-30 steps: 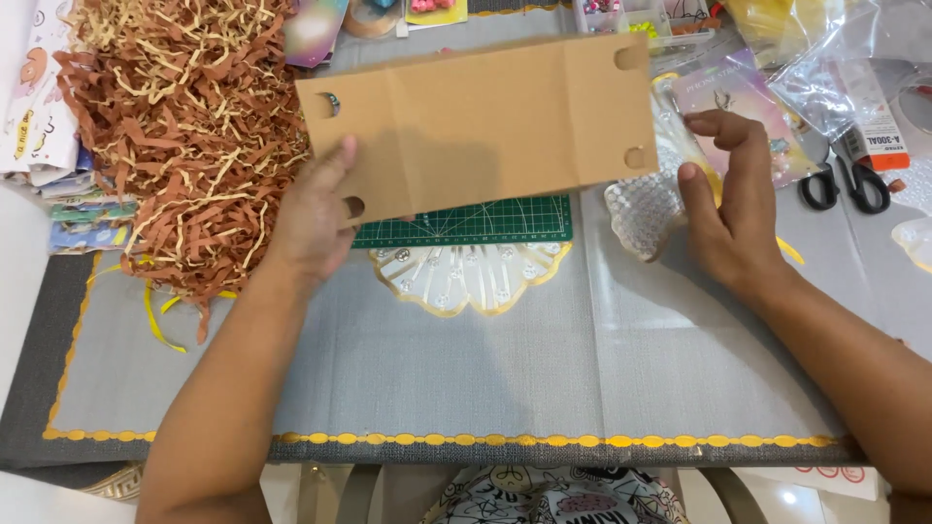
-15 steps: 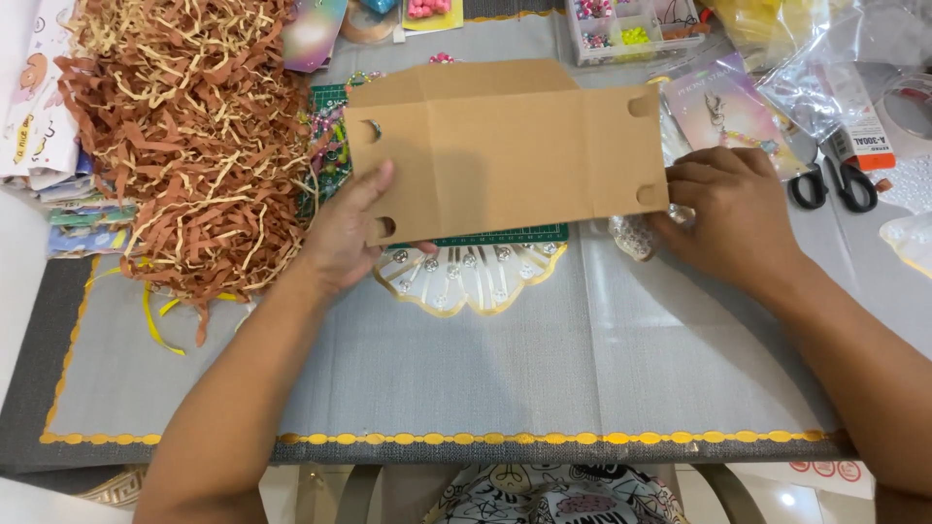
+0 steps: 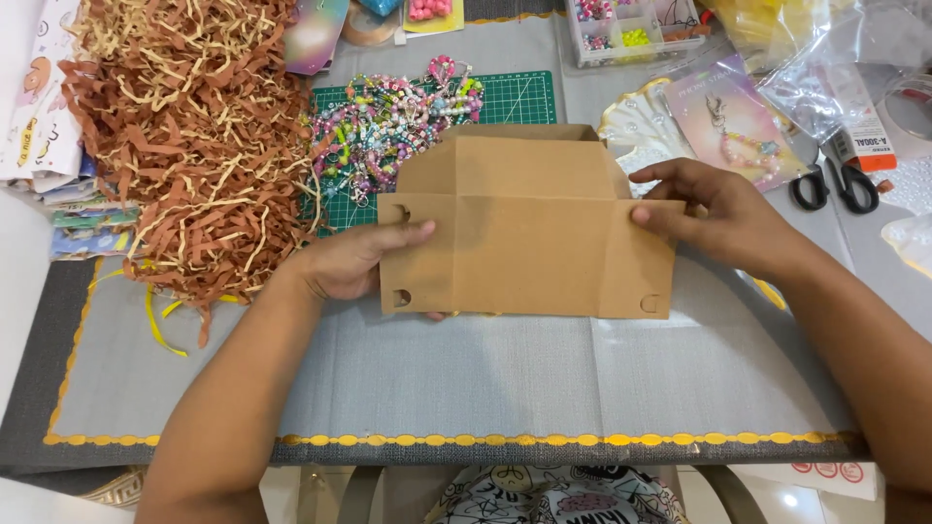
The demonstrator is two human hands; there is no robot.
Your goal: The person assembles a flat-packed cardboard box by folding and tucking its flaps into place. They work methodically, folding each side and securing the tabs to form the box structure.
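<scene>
Both hands, left (image 3: 354,260) and right (image 3: 714,215), pinched the flat brown cardboard box blank (image 3: 529,228) at its side edges (light, stiff, easily creased, by the look), each grip closed on it.

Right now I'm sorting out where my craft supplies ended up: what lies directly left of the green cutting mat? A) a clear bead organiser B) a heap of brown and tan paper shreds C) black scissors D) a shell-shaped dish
B: the heap of brown and tan paper shreds sits against the left edge of the green cutting mat.
</scene>
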